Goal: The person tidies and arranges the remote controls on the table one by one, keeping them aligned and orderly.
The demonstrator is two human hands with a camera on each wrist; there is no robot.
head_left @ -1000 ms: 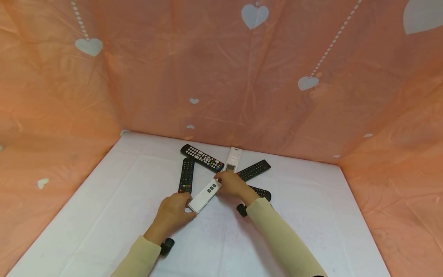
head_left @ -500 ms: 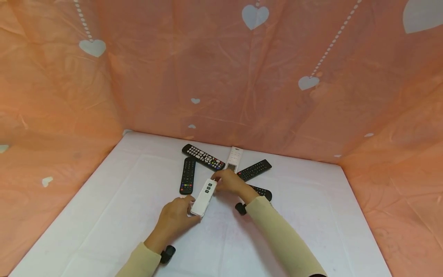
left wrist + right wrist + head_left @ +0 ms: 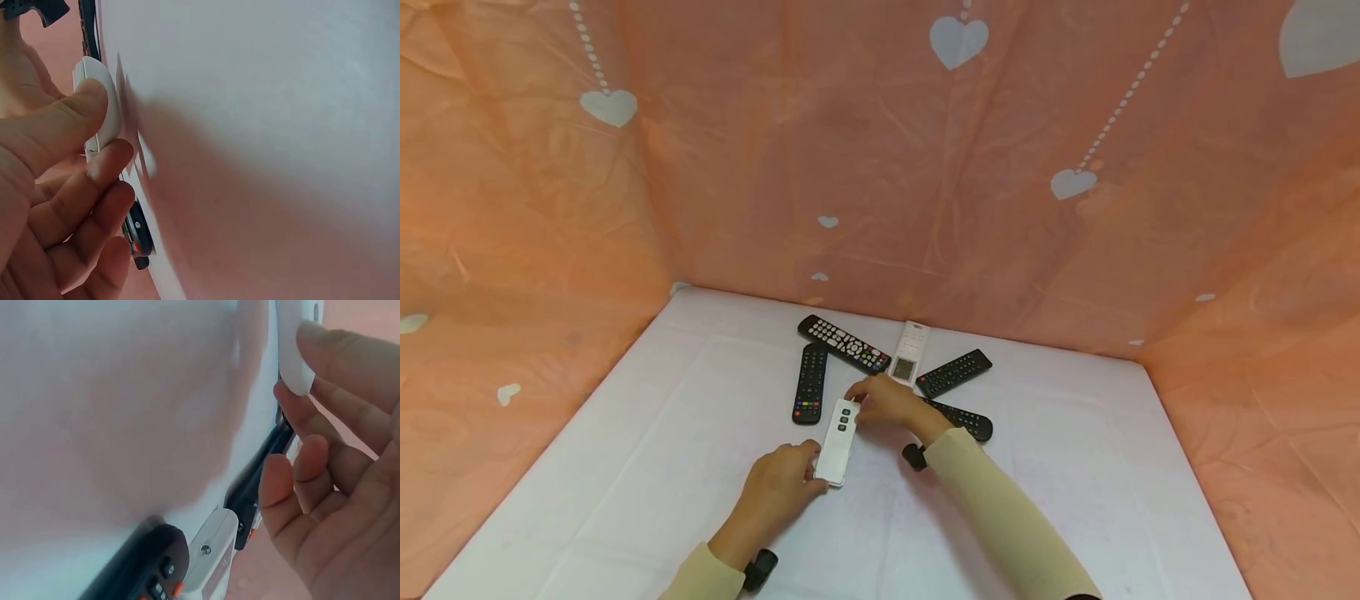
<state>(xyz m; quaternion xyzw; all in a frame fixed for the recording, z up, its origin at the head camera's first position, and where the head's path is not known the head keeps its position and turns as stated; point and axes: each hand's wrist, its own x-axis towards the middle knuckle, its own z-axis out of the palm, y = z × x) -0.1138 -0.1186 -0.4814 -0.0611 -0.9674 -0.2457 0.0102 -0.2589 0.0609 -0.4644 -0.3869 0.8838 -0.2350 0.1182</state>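
Note:
A slim white remote control point(image 3: 835, 454) with three dark buttons is held between both hands over the white tabletop, its long side running nearly away from me. My left hand point(image 3: 778, 483) grips its near end; in the left wrist view the thumb presses on the white remote point(image 3: 112, 119), fingers below. At the far end my right hand point(image 3: 891, 406) pinches it between thumb and fingers, as the white remote point(image 3: 292, 347) shows in the right wrist view. Its shadow falls on the table in the left wrist view, so it seems slightly raised.
Beyond the hands lie a black remote point(image 3: 810, 385) at left, a longer black remote point(image 3: 844, 343) behind it, and a white remote with a screen point(image 3: 908, 354). Two more are at right: a black remote point(image 3: 955, 372) and another black remote point(image 3: 966, 420), partly behind the right hand. Orange cloth point(image 3: 880, 167) surrounds the table.
The white three-button remote has turned from a slant to almost straight ahead and come nearer me. Its far end moved left with the right hand. Both hands keep their hold.

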